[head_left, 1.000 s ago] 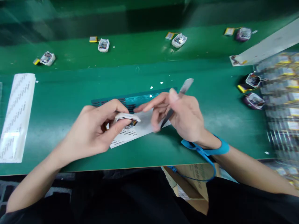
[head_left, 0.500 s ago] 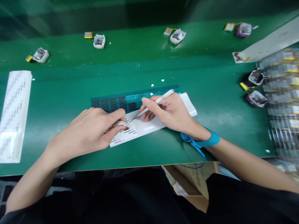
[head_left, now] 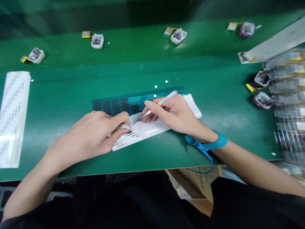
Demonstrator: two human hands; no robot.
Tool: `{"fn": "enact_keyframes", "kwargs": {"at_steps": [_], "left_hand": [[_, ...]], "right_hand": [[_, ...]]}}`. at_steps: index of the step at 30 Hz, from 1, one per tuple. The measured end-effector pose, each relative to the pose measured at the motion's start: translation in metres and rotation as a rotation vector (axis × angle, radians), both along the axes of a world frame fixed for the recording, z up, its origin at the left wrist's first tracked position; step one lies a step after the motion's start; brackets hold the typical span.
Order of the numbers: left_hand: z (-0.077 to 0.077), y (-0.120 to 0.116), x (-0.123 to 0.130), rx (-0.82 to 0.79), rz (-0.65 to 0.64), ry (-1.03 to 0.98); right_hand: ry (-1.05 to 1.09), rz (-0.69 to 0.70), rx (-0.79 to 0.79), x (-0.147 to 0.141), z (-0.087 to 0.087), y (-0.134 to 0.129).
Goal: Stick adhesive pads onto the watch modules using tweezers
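The left hand (head_left: 97, 135) pinches a case (head_left: 125, 127), grip nearly closed, over the printed end of the sheet (head_left: 152, 126), whose long axis runs rightward and slightly away. The right hand (head_left: 172, 114) has its grip closed on tweezers (head_left: 164, 100), slanting down leftward, tip just right of the case. Beyond, a blue strip (head_left: 134, 101) lies on the desk (head_left: 226, 127).
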State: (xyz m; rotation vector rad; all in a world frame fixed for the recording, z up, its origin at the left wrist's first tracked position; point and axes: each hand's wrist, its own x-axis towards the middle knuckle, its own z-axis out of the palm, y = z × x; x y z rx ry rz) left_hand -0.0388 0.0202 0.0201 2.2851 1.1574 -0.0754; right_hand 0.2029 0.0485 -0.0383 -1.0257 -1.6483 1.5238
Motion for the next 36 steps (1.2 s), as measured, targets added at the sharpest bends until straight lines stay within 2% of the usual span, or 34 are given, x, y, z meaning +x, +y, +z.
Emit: {"fn": "enact_keyframes", "kwargs": {"at_steps": [6, 13, 18, 22, 24, 26, 30, 32, 36], "left_hand": [[0.002, 0.001, 0.000, -0.033, -0.015, 0.018], [-0.003, -0.006, -0.001, 0.052, -0.038, -0.029], [-0.003, -0.005, 0.000, 0.093, -0.060, -0.043], [-0.001, -0.006, 0.000, 0.109, -0.062, -0.035], [-0.002, -0.008, 0.002, 0.082, -0.022, -0.063], [-0.004, -0.009, 0.007, 0.029, 0.104, -0.181], [-0.010, -0.010, 0.019, -0.162, 0.497, -0.666], [-0.011, -0.011, 0.024, -0.290, 0.555, -0.862], [-0.012, -0.017, 0.030, -0.452, 0.526, -1.046]], "right_hand": [[-0.007, -0.026, -0.045, 0.002, 0.005, 0.001], [-0.004, 0.016, 0.009, 0.002, 0.000, 0.000], [0.060, 0.065, -0.058, 0.006, 0.002, 0.006], [0.094, 0.005, -0.091, 0.008, 0.007, 0.011], [0.096, -0.044, -0.077, 0.009, 0.010, 0.011], [0.138, -0.116, -0.040, 0.010, 0.014, 0.009], [0.308, -0.262, 0.085, 0.009, 0.022, -0.001], [0.351, -0.277, 0.114, 0.006, 0.024, -0.007], [0.386, -0.210, 0.135, -0.001, 0.025, -0.017]]}}
